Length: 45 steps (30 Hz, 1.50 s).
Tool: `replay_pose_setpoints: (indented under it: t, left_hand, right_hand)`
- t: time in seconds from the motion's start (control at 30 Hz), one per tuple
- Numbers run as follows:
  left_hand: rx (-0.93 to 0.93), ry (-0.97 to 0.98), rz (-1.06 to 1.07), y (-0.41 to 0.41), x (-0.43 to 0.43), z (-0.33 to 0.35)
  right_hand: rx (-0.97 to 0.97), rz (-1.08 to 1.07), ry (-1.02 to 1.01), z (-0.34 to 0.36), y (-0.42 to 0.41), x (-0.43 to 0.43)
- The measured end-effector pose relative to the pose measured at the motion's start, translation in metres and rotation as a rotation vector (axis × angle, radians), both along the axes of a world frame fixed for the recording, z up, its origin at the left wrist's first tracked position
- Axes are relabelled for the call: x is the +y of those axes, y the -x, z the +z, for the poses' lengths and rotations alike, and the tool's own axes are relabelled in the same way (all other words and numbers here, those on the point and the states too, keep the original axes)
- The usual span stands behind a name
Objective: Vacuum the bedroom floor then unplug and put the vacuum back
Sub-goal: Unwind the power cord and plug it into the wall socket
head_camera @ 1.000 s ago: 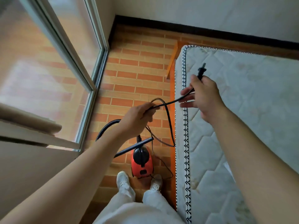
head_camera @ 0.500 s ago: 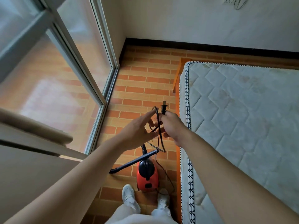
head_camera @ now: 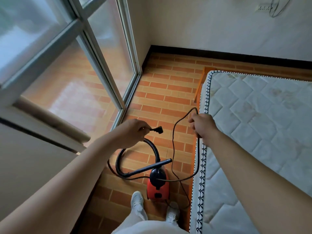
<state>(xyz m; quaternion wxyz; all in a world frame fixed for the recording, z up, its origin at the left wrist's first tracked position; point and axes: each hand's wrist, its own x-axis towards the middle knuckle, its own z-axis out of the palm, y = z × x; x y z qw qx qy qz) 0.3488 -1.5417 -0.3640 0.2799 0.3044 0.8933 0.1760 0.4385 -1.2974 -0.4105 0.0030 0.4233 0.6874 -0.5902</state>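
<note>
A small red and black vacuum stands on the brick-pattern floor just ahead of my feet, its black hose looping to the left and its wand lying across the top. My left hand grips the black power cord just behind its plug, which points right. My right hand is closed on a loop of the same cord, which hangs down and trails back to the vacuum.
A bare quilted mattress on an orange bed frame fills the right side. A glass door with metal frame lines the left. A wall outlet sits high on the far wall. My white shoes flank the vacuum.
The hands were together around the cord and plug; now they have moved apart. The plug has passed from my right hand to my left, and my right holds a cord loop.
</note>
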Motion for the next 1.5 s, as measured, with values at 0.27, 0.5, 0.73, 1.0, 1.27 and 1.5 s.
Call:
replay_pose_setpoints:
  t: [0.27, 0.5, 0.73, 1.0, 1.27, 1.5]
  left_hand:
    - [-0.200, -0.383, 0.618, -0.039, -0.036, -0.004]
    - [-0.454, -0.902, 0.775, -0.081, -0.039, 0.023]
    - [-0.334, -1.172, 0.842, -0.128, -0.089, 0.048]
    - [-0.267, -1.165, 0.861, -0.200, -0.204, 0.043]
    - [-0.211, -1.189, 0.839, -0.239, -0.222, 0.030]
    - [-0.220, -1.190, 0.776, -0.254, -0.212, 0.028]
  right_hand:
    - [-0.274, 0.095, -0.013, -0.049, 0.004, 0.001]
    - [-0.015, 0.282, -0.023, -0.006, -0.004, -0.057]
    - [0.431, 0.806, 0.335, 0.092, -0.034, -0.202]
    - [0.450, 1.070, 0.178, 0.110, -0.065, -0.309]
    - [0.464, 0.999, 0.148, 0.115, -0.101, -0.329]
    - [0.488, 0.948, 0.063, 0.120, -0.133, -0.318]
